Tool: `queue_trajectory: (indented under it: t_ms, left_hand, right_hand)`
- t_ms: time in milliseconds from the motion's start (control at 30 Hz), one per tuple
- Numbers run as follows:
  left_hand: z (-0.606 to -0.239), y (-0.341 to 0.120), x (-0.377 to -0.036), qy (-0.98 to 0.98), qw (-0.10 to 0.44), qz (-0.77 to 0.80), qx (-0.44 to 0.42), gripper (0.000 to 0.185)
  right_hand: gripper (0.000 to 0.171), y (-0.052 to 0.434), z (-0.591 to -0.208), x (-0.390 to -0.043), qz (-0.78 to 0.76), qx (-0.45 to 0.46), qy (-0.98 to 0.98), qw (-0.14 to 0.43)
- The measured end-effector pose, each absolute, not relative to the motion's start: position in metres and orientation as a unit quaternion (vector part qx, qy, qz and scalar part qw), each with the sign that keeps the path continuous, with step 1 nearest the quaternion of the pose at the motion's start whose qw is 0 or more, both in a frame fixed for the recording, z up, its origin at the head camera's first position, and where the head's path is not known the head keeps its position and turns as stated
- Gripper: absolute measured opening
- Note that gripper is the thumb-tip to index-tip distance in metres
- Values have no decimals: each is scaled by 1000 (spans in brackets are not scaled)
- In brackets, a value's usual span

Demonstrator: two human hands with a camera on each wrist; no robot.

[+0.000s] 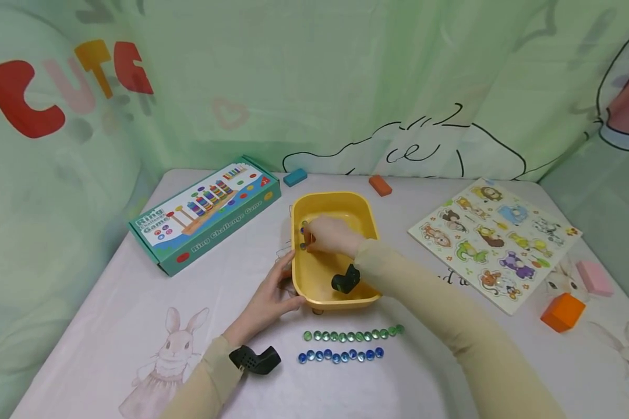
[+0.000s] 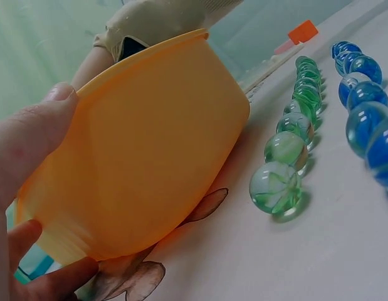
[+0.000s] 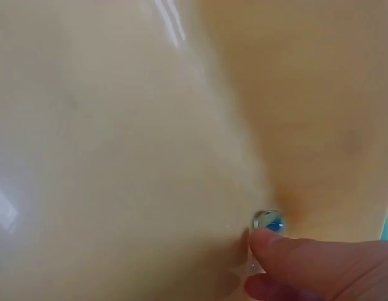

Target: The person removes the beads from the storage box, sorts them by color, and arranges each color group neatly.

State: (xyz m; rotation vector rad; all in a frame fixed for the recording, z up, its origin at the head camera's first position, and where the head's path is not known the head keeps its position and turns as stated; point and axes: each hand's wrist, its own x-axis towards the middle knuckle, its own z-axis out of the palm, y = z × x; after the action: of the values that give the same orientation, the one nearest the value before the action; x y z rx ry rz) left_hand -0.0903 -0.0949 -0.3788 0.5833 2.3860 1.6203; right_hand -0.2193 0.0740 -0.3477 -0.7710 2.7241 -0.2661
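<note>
My left hand (image 1: pixel 266 299) holds the yellow plastic basin (image 1: pixel 335 304) at its near left corner. In the left wrist view, its thumb lies against the wall near the rim and its fingertips touch lower down. My right hand (image 1: pixel 332 234) reaches inside the basin by the left wall, with thumb and fingers pinching a glass marble. In the right wrist view, a clear marble with blue inside (image 3: pixel 269 221) shows at the thumb tip; part of another glass piece is half hidden below it. Near the basin lie a row of green marbles (image 1: pixel 350 336) and a row of blue marbles (image 1: pixel 336 358).
A green ring game box (image 1: pixel 215 227) lies at the left, a blue block (image 1: pixel 295 177) and an orange-red block (image 1: pixel 380 185) at the back. An animal puzzle board (image 1: pixel 495 244), an orange block (image 1: pixel 563 312) and a pink block (image 1: pixel 594 278) are at the right.
</note>
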Motion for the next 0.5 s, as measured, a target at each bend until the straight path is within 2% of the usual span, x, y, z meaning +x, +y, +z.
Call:
queue_trajectory:
  t_ms: [500]
  left_hand:
    - [-379,-95,-89,803,103,551,200,83]
  right_hand:
    - [13,72,-342,-211,-93,-296,936,164]
